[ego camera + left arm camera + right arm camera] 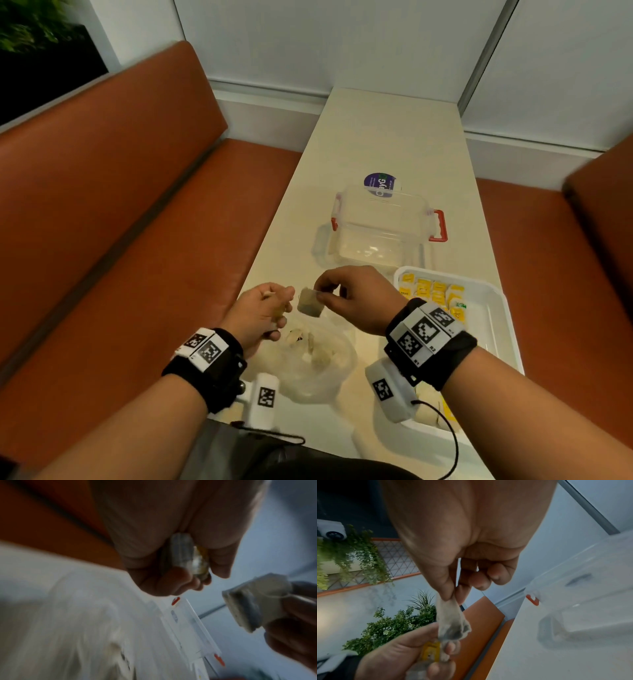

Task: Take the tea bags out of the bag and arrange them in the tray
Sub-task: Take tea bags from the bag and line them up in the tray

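Task partly done: tagged tea bags (pixel 432 293) line the tray's (pixel 493 329) far end, several remain in the plastic bag (pixel 317 363), right hand (pixel 356 301) pinching one tea bag (pixel 310 304) above it, left hand (pixel 262 313) gripping another.

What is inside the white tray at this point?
The white tray holds yellow-tagged tea bags packed in rows at its far end. Its near part is covered by the right hand and wrist, so its contents there cannot be seen.
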A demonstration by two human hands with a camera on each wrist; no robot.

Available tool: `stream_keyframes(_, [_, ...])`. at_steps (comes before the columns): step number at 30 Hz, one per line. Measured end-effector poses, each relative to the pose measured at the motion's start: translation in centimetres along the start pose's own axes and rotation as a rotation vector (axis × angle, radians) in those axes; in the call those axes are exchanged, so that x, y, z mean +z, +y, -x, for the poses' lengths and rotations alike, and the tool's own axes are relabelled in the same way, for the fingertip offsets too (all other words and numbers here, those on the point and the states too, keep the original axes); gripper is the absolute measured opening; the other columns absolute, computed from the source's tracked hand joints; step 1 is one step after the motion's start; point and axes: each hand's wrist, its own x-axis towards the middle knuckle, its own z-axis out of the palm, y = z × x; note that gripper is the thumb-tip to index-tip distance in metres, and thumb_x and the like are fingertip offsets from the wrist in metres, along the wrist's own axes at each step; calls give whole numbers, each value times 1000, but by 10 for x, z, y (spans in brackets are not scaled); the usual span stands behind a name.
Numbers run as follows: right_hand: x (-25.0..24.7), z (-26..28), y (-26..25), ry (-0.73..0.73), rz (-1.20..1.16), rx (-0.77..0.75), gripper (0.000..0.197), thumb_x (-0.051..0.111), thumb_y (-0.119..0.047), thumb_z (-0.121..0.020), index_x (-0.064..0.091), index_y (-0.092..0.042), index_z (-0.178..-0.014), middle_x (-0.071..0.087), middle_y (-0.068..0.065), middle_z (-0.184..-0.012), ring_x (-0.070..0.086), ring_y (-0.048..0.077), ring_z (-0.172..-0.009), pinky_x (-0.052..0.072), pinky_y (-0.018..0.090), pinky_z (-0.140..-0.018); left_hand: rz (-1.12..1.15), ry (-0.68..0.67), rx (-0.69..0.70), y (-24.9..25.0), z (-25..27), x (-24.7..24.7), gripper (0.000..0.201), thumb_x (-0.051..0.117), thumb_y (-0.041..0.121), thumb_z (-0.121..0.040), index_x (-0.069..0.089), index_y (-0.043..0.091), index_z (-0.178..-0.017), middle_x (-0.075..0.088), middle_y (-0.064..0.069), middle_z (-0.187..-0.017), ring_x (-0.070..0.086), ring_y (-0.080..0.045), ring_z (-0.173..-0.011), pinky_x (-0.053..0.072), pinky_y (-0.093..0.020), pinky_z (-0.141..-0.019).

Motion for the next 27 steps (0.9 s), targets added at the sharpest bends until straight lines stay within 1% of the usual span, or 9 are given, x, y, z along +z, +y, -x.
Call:
stream_keyframes(3, [-15, 2, 0, -46, 86, -36, 17, 58, -27, -93, 70, -25, -104, 56, -18, -87, 46, -7, -64, 31, 7, -60, -353, -113, 149, 30, 16, 2, 11, 67, 15, -89, 67, 10, -98, 57, -7, -77, 48, -11, -52, 41, -26, -46])
stream_keyframes(5, [-24, 6, -1, -54, 105, -47, 17, 58, -28, -92, 71, -26, -104, 57, -19, -86, 46, -7, -65, 30, 7, -59, -579, -165, 224, 47, 24, 8, 17, 71, 18, -86, 70, 19, -103, 61, -2, -82, 51, -4, -51, 45, -23, -49])
stream_keyframes(8, [-36, 13, -1, -29, 79, -36, 15, 60, -29, -91, 71, -27, -101, 57, -20, -83, 47, -7, -65, 31, 8, -58, -797, -195, 392, 61, 31, 24, 12, 77, 26, -80, 71, 31, -90, 68, 6, -85, 59, 0, -62, 47, -18, -62])
stream_keyframes(11, [-44, 26, 7, 80, -64, -19, 15, 66, -29, -86, 70, -29, -100, 59, -20, -82, 50, -4, -69, 39, 11, -61, -865, -191, 504, 68, 31, 41, 7, 75, 25, -82, 71, 30, -81, 68, 11, -81, 60, 2, -73, 44, -12, -65])
stream_keyframes(14, [-46, 42, 22, 155, -230, 54, 24, 75, -38, -78, 67, -34, -100, 63, -16, -91, 52, 7, -73, 46, 23, -65, -811, -214, 528, 76, 34, 62, 3, 73, 22, -84, 74, 19, -84, 66, 11, -79, 56, 6, -64, 41, -6, -54])
stream_keyframes(17, [-44, 55, 36, 187, -294, 99, 18, 76, -39, -77, 70, -27, -89, 59, -9, -79, 47, 11, -67, 45, 35, -66, -797, -260, 560, 82, 35, 83, 4, 72, 19, -85, 74, 15, -84, 65, 10, -79, 55, 8, -60, 39, -6, -52])
stream_keyframes(22, [-56, 82, 58, 246, -372, 110, 21, 77, -39, -76, 68, -32, -92, 59, -22, -72, 44, 2, -58, 38, 18, -58, -945, -290, 608, 81, 35, 116, 6, 73, 26, -84, 70, 29, -80, 64, 14, -79, 57, 8, -74, 40, -5, -62])
stream_keyframes(24, [-66, 92, 66, 247, -377, 88, 15, 75, -32, -80, 67, -32, -93, 58, -31, -71, 46, 1, -58, 37, 15, -57, -976, -312, 615, 78, 36, 130, 7, 74, 29, -82, 69, 32, -79, 64, 14, -78, 57, 6, -76, 41, -7, -64])
stream_keyframes(27, [-79, 107, 79, 228, -335, 77, 5, 71, -27, -84, 67, -30, -85, 56, -29, -62, 46, 2, -55, 37, 15, -55, -1018, -336, 616, 70, 37, 152, 8, 74, 29, -82, 69, 33, -78, 65, 15, -77, 58, 4, -76, 41, -8, -64])
